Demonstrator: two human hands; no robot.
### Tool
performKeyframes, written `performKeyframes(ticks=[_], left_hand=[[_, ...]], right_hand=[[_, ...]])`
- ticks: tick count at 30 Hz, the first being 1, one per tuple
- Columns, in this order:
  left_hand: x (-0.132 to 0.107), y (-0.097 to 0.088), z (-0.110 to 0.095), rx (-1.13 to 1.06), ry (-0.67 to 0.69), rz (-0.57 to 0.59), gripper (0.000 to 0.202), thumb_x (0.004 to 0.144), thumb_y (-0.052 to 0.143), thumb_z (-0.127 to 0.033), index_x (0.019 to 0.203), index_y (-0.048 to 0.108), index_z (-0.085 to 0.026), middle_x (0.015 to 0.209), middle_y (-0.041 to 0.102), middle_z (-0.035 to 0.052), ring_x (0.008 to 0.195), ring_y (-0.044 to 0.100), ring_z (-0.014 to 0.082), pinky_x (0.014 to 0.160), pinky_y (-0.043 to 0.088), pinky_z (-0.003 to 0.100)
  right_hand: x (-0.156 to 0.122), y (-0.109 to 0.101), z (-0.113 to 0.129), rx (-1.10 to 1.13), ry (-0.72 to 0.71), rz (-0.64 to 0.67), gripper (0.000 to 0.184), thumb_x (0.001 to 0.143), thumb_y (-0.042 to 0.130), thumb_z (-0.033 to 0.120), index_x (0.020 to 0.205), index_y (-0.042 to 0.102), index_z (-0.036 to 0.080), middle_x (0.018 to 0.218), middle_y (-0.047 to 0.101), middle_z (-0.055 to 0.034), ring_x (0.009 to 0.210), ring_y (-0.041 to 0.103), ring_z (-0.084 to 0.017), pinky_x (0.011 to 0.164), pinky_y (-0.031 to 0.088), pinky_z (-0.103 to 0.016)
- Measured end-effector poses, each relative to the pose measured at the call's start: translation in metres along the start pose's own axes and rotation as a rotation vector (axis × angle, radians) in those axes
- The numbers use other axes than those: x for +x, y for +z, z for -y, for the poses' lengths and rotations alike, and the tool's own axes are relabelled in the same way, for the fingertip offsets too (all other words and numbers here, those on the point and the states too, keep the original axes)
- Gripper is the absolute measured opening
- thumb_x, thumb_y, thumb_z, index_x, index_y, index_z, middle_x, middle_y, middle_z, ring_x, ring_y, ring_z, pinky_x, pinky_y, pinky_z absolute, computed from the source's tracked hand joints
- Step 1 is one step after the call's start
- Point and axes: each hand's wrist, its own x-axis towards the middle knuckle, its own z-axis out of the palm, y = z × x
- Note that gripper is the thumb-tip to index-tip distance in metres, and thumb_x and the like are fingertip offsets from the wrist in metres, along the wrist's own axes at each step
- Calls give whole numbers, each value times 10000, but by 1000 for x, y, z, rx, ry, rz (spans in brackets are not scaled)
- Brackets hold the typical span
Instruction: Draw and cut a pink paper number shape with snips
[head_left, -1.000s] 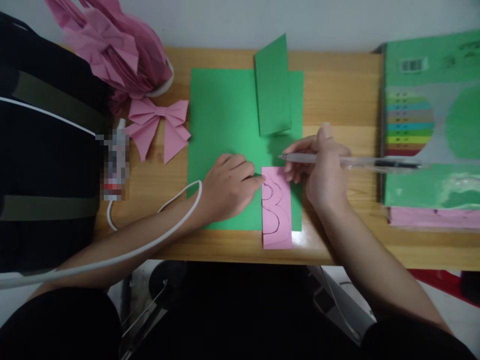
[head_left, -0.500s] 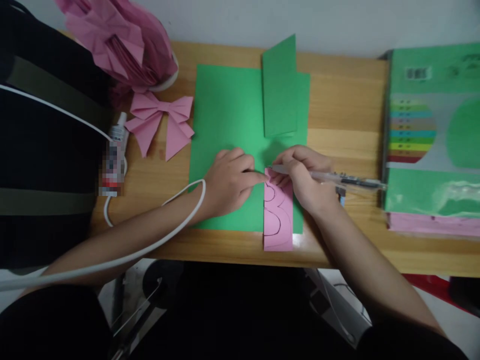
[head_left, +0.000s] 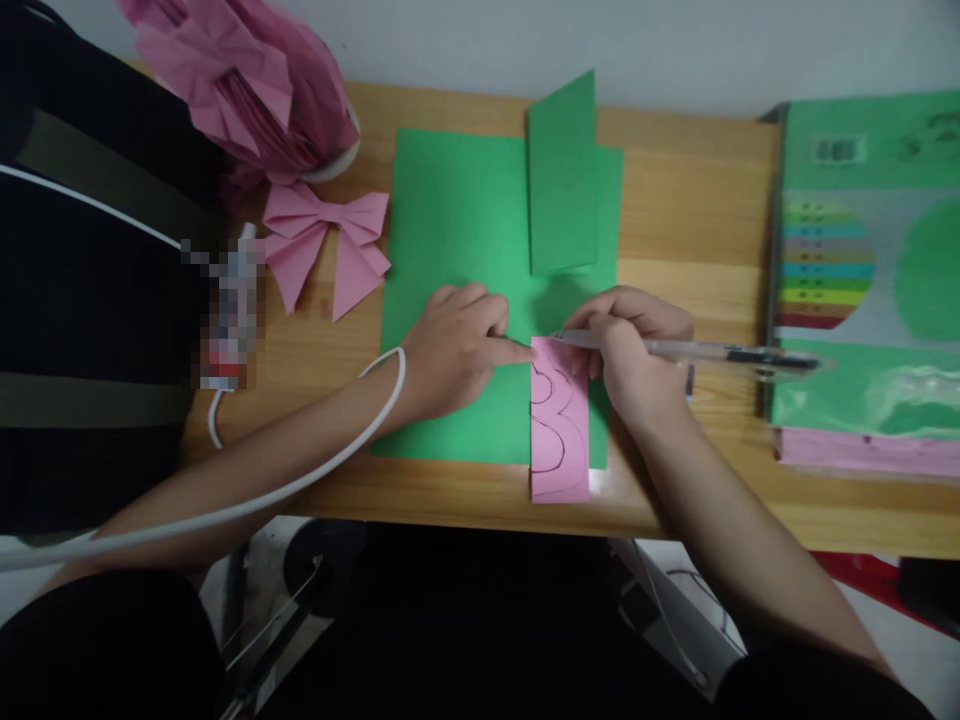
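Note:
A narrow pink paper strip (head_left: 576,470) lies on the green sheet (head_left: 450,220), its lower end past the sheet's front edge. Dark curved lines are drawn on it. From the left, my left hand (head_left: 457,352) rests on the sheet, index finger stretched to the strip's upper left edge, other fingers partly curled, gripping nothing. My right hand (head_left: 637,350) is closed round a clear pen (head_left: 697,350). The pen's tip is by the strip's top edge; whether it touches paper I cannot tell. Curled fingers of this hand cover the strip's upper right part.
A folded green paper (head_left: 562,180) stands on the sheet's back right. Leftward are a pink paper bow (head_left: 330,230), a pink folded-paper bundle (head_left: 262,90) and a partly blurred tube (head_left: 232,310). A green paper pack (head_left: 862,385) lies right. A white cable (head_left: 300,495) crosses my left forearm.
My right hand and the pen have shifted slightly right along the strip's top edge, and the pen lies flatter. My left index finger stays at the strip's edge.

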Motion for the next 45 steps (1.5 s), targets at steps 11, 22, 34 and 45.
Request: performKeyframes(ticks=[11, 22, 34, 45], left_hand=[[-2, 0, -4, 172, 85, -86, 415, 1051, 361, -248, 1060, 775, -280, 989, 623, 68, 964, 518, 238, 819, 370, 397], [-3, -6, -10, 336, 207, -55, 447, 1081, 298, -262, 1083, 744, -231, 1203, 684, 64, 1152, 562, 246, 942, 401, 389], [-2, -7, -10, 289, 240, -37, 405, 1080, 306, -200, 1087, 710, -173, 1153, 709, 47, 1139, 598, 242, 921, 429, 389], [-1, -6, -11, 363, 275, -118, 354, 1074, 354, -195, 1031, 705, -178, 1099, 712, 31, 1088, 597, 222, 887, 438, 369]], right_hand=[[-1, 2, -3, -134, -32, 59, 214, 750, 526, 181, 615, 688, 217, 541, 642, 5, 536, 602, -169, 487, 454, -282], [0, 2, -2, -179, -26, 48, 201, 755, 540, 193, 622, 689, 215, 528, 636, 3, 523, 585, -170, 492, 439, -297], [-1, 2, -4, -91, -19, 41, 224, 748, 524, 166, 600, 677, 235, 500, 633, 16, 476, 575, -158, 457, 431, -293], [1, 4, -1, -134, -58, 41, 208, 735, 533, 175, 583, 662, 232, 499, 621, 15, 464, 565, -154, 457, 426, -293]])
